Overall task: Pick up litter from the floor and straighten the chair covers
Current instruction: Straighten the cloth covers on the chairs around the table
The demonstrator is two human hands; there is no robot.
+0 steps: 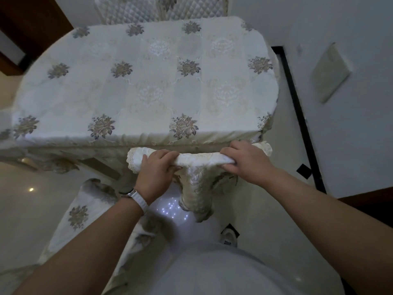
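The chair cover [197,184] is directly in front of me, just below the near edge of the worktop. It is cream cloth with an embroidered pattern and a lace border. Its upper part is bunched into a thick roll that runs from left to right, and a narrower part hangs down from the middle of this roll toward the floor [21,199].

Both hands are on the roll. The left hand [156,171] holds it near the left end, fingers curled over the top and the grip closed around the cloth. The right hand [246,160] holds it near the right end in the same way, knuckles up, the grip closed around the cloth. A little lace comes out past each hand. I cannot see the chair frame under the cover.

On the left wrist there is a watch [138,199] with a white strap.

The worktop is hidden under a pale tablecloth [148,81] with rows of grey-purple flower bunches; the cloth falls over the near edge, just behind the hands. At the far side stands a quilted chair back [131,9]. At the lower left a second chair cover [78,216], with one flower on it, lies over another chair.

The floor is glossy and pale and shows small points of reflected light under the hanging cloth. A black strip [295,99] runs along it at the right. One shoe [229,236] is visible below the right forearm.
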